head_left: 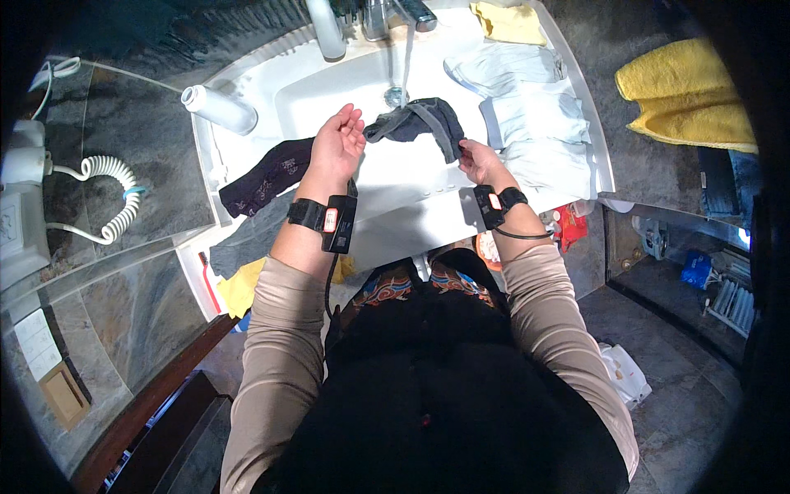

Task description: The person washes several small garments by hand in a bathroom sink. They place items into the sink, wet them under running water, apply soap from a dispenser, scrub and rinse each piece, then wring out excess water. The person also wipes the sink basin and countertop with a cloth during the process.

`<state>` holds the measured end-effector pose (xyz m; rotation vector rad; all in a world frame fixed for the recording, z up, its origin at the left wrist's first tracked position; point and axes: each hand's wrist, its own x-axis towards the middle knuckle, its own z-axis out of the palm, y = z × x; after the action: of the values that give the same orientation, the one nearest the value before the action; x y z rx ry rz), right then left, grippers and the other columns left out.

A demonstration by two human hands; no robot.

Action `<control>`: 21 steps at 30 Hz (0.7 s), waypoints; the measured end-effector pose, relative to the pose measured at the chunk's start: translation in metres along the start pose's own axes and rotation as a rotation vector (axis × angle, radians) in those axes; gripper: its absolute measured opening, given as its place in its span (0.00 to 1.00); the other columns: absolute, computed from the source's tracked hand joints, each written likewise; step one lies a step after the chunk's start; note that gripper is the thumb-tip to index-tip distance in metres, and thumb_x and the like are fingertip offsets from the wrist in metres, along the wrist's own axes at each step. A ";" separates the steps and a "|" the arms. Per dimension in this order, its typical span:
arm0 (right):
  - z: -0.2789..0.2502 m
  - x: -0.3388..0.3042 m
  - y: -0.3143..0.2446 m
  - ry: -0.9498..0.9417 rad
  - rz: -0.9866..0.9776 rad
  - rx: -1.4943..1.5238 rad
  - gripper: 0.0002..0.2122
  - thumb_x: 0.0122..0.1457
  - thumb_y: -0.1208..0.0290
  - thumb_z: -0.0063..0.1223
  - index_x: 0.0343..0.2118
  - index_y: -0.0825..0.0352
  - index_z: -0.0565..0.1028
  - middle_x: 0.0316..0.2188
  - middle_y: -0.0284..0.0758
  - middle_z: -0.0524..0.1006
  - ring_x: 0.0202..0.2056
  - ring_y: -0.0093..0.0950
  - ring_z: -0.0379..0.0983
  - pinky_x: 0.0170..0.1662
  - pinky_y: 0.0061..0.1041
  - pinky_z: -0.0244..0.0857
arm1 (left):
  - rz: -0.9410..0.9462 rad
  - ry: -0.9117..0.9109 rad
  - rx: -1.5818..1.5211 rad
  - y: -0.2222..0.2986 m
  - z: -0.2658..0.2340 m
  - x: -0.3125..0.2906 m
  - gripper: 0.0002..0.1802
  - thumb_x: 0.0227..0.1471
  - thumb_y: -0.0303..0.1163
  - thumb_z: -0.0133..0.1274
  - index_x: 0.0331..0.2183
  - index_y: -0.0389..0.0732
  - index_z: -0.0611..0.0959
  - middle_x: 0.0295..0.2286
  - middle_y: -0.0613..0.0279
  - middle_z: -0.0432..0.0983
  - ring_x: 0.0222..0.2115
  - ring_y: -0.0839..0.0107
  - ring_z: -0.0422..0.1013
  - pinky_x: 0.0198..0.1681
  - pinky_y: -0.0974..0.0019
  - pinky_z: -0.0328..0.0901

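Observation:
A dark wet-looking cloth garment with grey trim (424,122) hangs over the white sink basin (300,103), near the drain. My right hand (481,160) pinches its right end between thumb and fingers. Beside the garment's left end, my left hand (337,146) has its palm turned up and its fingers loosely stretched; it does not appear to grip the cloth. A thin stream of water (408,62) falls from the faucet (376,20) behind the garment. Each wrist wears a black strapped device.
Pale wet cloths (539,123) lie along the sink's right rim, with a yellow cloth (510,23) behind them. A black lacy cloth (267,174) drapes the left rim near a white bottle (220,109). Another white bottle (327,31) stands by the faucet. A yellow towel (687,90) is far right.

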<state>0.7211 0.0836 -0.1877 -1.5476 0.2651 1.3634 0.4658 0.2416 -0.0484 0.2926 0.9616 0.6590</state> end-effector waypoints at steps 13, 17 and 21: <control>-0.003 -0.010 -0.026 -0.139 0.241 0.123 0.08 0.56 0.64 0.45 0.36 0.58 0.72 0.39 0.30 0.70 0.45 0.30 0.64 0.52 0.39 0.53 | 0.018 0.147 0.063 -0.042 0.007 -0.011 0.13 0.56 0.30 0.43 0.43 0.44 0.76 0.31 0.69 0.78 0.27 0.77 0.74 0.25 0.74 0.66; -0.011 -0.009 -0.038 -0.313 0.227 0.057 0.09 0.58 0.63 0.43 0.39 0.58 0.71 0.42 0.29 0.71 0.46 0.28 0.65 0.52 0.36 0.50 | 0.060 0.164 0.035 -0.057 -0.001 -0.016 0.11 0.55 0.31 0.46 0.41 0.44 0.77 0.29 0.69 0.78 0.25 0.78 0.73 0.25 0.73 0.66; -0.004 -0.012 -0.041 -0.269 0.169 0.090 0.12 0.57 0.62 0.45 0.43 0.58 0.69 0.40 0.29 0.71 0.40 0.27 0.65 0.43 0.31 0.57 | 0.006 0.132 -0.034 -0.064 -0.005 -0.015 0.11 0.55 0.30 0.45 0.41 0.46 0.77 0.30 0.66 0.79 0.25 0.75 0.74 0.25 0.70 0.66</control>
<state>0.7493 0.0943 -0.1565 -1.2730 0.2902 1.6513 0.4806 0.1828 -0.0732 0.2244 1.0752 0.7065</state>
